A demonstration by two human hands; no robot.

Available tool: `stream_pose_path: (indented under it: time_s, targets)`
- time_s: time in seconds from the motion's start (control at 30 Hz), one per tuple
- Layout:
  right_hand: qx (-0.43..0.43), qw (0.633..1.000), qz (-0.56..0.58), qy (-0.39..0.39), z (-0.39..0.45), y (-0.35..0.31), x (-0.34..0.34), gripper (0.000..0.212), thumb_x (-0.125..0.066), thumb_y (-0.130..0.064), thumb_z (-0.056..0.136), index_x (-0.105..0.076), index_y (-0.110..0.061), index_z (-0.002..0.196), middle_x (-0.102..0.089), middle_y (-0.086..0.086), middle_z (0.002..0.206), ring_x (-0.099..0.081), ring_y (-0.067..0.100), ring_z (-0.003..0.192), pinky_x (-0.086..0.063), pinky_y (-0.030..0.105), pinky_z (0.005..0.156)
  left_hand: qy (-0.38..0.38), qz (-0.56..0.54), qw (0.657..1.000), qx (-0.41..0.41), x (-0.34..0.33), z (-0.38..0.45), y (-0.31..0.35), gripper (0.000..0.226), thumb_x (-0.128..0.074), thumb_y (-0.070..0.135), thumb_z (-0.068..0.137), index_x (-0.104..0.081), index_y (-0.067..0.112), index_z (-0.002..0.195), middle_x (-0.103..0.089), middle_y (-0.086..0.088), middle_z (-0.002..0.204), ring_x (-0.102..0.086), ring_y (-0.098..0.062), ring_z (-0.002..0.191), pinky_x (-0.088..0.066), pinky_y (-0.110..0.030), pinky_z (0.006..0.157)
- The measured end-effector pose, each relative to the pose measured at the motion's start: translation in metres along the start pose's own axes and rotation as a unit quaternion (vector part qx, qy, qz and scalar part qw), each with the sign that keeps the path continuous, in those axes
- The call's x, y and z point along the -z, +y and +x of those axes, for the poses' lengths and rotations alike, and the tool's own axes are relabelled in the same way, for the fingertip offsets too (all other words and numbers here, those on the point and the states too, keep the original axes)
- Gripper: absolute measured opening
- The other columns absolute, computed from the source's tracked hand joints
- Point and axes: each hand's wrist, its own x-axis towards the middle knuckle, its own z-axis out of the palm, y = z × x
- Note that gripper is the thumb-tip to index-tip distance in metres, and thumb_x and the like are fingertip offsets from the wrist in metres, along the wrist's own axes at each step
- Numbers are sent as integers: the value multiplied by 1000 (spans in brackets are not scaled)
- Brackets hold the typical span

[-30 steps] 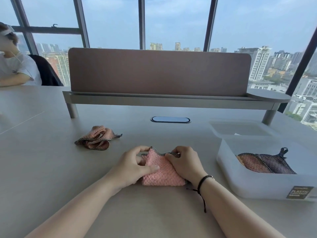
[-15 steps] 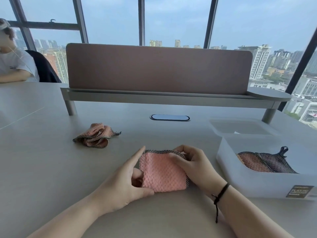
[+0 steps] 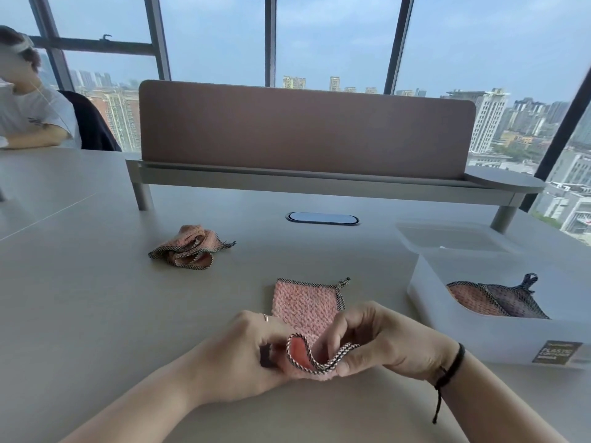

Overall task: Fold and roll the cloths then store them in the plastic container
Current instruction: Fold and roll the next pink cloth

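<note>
Fingers (image 3: 343, 327) of the right hand (image 3: 383, 343): curled, pinching the near checked hem of the pink cloth (image 3: 305, 305) between thumb and forefinger. Left hand (image 3: 243, 350): likewise closed on the same near edge, thumb tucked under the curl, a ring on one finger.

Item held: pink cloth, folded to a narrow strip, near end lifted and turned over into the first curl of a roll; far end flat on the table (image 3: 80, 298), hanging loop at its far right corner.

Risks, as judged:
- Curl started unevenly (right side of the hem stands higher than the left), so the roll may skew into a cone.
- Folded layers could slide apart if the pinch slackens, since nothing pins the far end.
- Loose first turn likely to spring open once let go; soft waffle fabric holds no crease.

Further items: crumpled pink cloth (image 3: 192, 247), far left, well apart from the hands, not yet folded. Plastic container (image 3: 499, 340), right, open, with stored cloths (image 3: 495, 298) inside (these lie loosely, not tightly rolled, so a slack roll may unwind there too). Lid (image 3: 447, 236) just beyond the container. Seated person (image 3: 28, 116) at far left, not involved.
</note>
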Motion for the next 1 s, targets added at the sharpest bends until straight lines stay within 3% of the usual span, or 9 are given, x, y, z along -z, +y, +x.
stream_pose_path:
  time_s: [0.1,0.23,0.33,0.4,0.47,0.57,0.73,0.83,1.0]
  targets:
    - [2,998,-8,62,6,7,0,14,-77,-1,77,-73,-11,86,-71,5,83,-62,13,73,-47,20,66,12,-65,998,24,-2,0,0,29,-73,32,88,-68,6,79,-65,-11,75,-64,-25,70,-51,-48,62]
    - [16,983,38,177,13,12,4,17,-79,-14,78,-70,-5,89,-68,14,86,-63,21,75,-50,29,68,61,-125,989,47,0,0,-1,20,-77,25,86,-75,8,97,-77,-2,100,-73,-24,96,-58,-45,83]
    - [24,965,36,260,18,16,5,21,-81,-17,80,-70,1,86,-70,16,84,-64,25,76,-51,33,68,92,-136,983,85,-6,2,-6,36,-73,41,86,-71,6,85,-73,-3,78,-65,-13,73,-53,-44,65]
    - [15,952,5,306,25,20,5,15,-79,-17,82,-71,-4,81,-70,13,78,-61,23,71,-47,33,66,128,-129,978,102,-9,7,-8,38,-67,45,87,-64,10,74,-51,6,60,-45,-6,59,-38,-33,51]
    - [-3,938,-26,346,34,23,8,13,-78,-20,84,-72,-11,78,-72,12,76,-60,21,68,-46,34,65,164,-114,972,122,-9,17,-6,38,-63,43,90,-58,14,67,-38,10,55,-35,-6,54,-27,-29,50]
    - [-38,906,-111,406,52,26,18,16,-78,-32,82,-72,-18,76,-73,4,74,-60,16,64,-45,30,61,221,-50,958,176,-7,35,-12,43,-65,35,93,-51,16,57,-35,11,45,-31,-5,46,-24,-25,47]
    - [-95,858,-304,403,69,24,21,17,-72,-38,84,-66,-26,76,-67,-9,78,-60,11,75,-38,20,57,217,70,935,271,-8,53,-25,43,-65,34,90,-54,3,62,-44,2,42,-37,-12,42,-30,-29,47]
    - [-115,850,-329,395,73,23,21,17,-70,-38,86,-69,-21,84,-66,-4,87,-58,14,85,-36,23,67,200,150,924,290,-12,58,-23,39,-62,35,89,-54,4,65,-59,-5,56,-57,-26,60,-44,-34,56]
    - [-146,843,-335,394,77,23,23,18,-71,-37,86,-65,-20,82,-65,-2,88,-57,16,86,-37,23,71,172,200,914,308,-14,62,-19,27,-56,41,91,-56,16,81,-67,-6,84,-63,-31,85,-49,-35,67]
